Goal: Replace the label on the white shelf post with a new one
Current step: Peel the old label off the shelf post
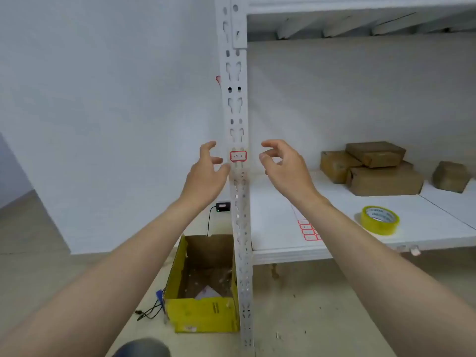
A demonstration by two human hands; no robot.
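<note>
Hands are up at centre frame, one on either side of the white shelf post [238,106]. The left hand [208,171] sits just left of it, fingers spread and loosely bent, gripping nothing, with its thumb right at the post's edge; whether it touches the metal, I cannot tell. The right hand [283,166] hovers just right of the post, clear of it, fingers likewise apart and softly curled, empty too. Between the two hands, stuck flat on the front of the post at finger height, is the label [238,156], a small white rectangle with a red border and dark handwriting too blurred to read. Neither hand is on it. Lower right of centre, on the white shelf [425,228], a sheet of red-bordered labels [307,231] lies near the front edge, partly hidden behind the right forearm. Further right, a roll of yellow-tinted tape [380,220] lies flat on the shelf. Toward the right edge, at the back of the shelf, brown cardboard parcels [373,171] are stacked, with one sitting apart from the rest. At lower centre, on the floor just left of the post, stands an open yellow carton [203,287] with scraps in the bottom. Above it, a small black device [223,206] with a green light is on the wall, and a cable drops from it.
</note>
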